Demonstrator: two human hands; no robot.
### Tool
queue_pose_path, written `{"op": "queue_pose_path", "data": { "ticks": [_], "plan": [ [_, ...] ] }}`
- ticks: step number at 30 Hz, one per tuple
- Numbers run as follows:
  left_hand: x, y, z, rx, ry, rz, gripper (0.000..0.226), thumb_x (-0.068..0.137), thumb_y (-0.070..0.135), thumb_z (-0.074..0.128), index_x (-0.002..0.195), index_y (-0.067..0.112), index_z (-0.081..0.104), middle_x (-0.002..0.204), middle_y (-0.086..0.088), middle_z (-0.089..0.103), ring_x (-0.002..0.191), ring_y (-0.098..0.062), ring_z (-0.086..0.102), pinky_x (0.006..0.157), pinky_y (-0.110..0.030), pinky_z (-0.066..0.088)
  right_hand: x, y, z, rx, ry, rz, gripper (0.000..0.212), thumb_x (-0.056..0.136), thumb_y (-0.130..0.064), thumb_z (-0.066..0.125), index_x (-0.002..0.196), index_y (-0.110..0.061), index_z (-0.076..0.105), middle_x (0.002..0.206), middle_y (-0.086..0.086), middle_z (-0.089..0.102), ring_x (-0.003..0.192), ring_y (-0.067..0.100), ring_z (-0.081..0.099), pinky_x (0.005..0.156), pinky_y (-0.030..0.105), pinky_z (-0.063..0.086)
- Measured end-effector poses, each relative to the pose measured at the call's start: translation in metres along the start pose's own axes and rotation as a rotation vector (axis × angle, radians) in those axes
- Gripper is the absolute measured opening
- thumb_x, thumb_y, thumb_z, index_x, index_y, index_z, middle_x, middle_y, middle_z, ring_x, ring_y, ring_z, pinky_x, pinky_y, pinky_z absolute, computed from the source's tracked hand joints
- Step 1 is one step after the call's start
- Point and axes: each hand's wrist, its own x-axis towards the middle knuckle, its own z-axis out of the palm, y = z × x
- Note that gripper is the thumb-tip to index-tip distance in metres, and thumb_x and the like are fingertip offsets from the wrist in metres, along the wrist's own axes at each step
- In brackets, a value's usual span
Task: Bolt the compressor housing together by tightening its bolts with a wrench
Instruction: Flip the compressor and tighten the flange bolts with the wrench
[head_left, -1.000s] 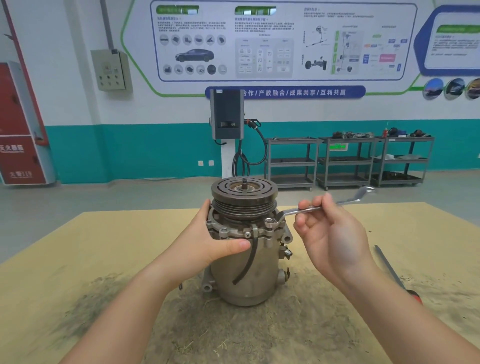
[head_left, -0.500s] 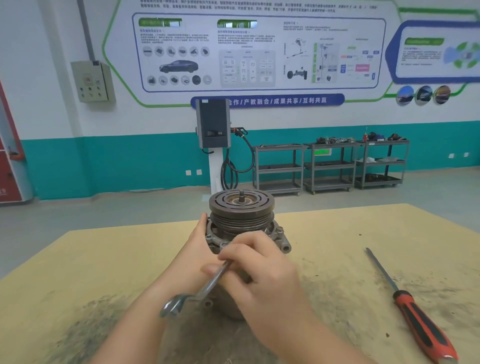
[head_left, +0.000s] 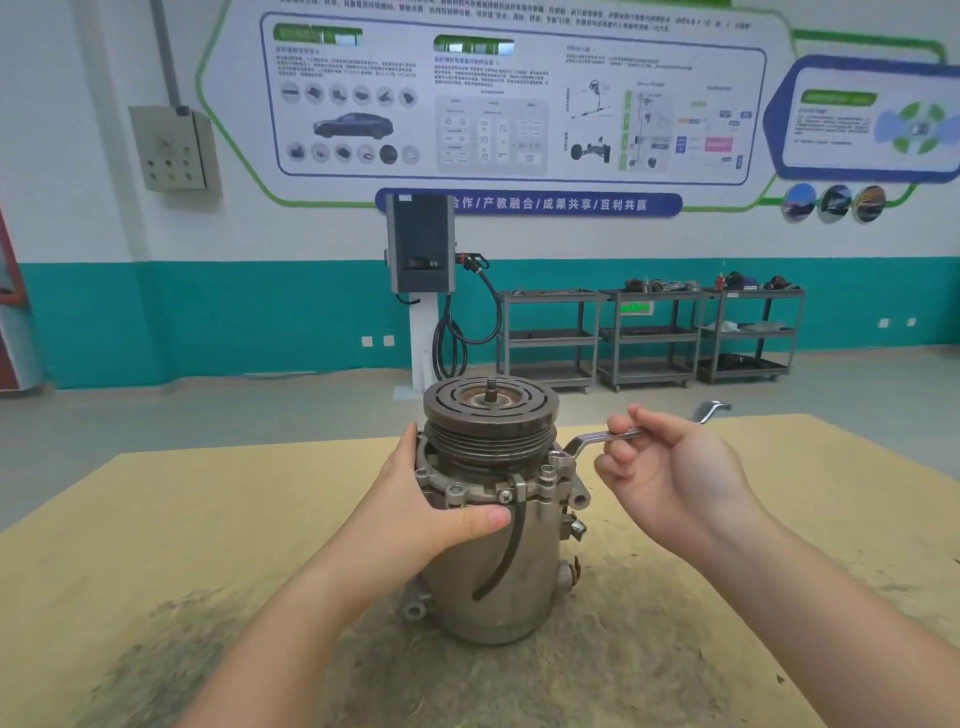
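Observation:
A grey metal compressor (head_left: 530, 561) stands upright mid-table, with a dark grooved pulley (head_left: 491, 415) on top and a black hose down its front. My left hand (head_left: 415, 509) grips the housing from the left, thumb across the front below the bolted flange. A silver offset ring wrench (head_left: 587, 441) sits with its ring end on a flange bolt (head_left: 560, 458) at the right; its handle points right. My right hand (head_left: 670, 467) pinches the wrench handle between thumb and fingers, palm facing me.
The yellow-brown table (head_left: 156, 519) is stained dark with grime around the compressor's base. Beyond it lie a grey floor, a charging post (head_left: 421, 249) and several metal shelving carts (head_left: 644, 338) along the teal-and-white wall.
The wrench has swung from the front left of the compressor back round to the right, with its ring on the right flange bolt. My left hand has kept hold of the housing.

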Motion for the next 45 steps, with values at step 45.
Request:
{"op": "queue_pose_path", "data": {
  "ticks": [45],
  "plan": [
    [0.001, -0.002, 0.001, -0.009, -0.013, 0.030, 0.102, 0.050, 0.059, 0.091, 0.138, 0.047, 0.041, 0.129, 0.025, 0.062, 0.121, 0.001, 0.058, 0.110, -0.038, 0.044, -0.008, 0.009, 0.019, -0.092, -0.011, -0.126, 0.029, 0.102, -0.014, 0.034, 0.074, -0.013, 0.037, 0.051, 0.001, 0.043, 0.036, 0.011, 0.026, 0.036, 0.021, 0.024]
  ]
}}
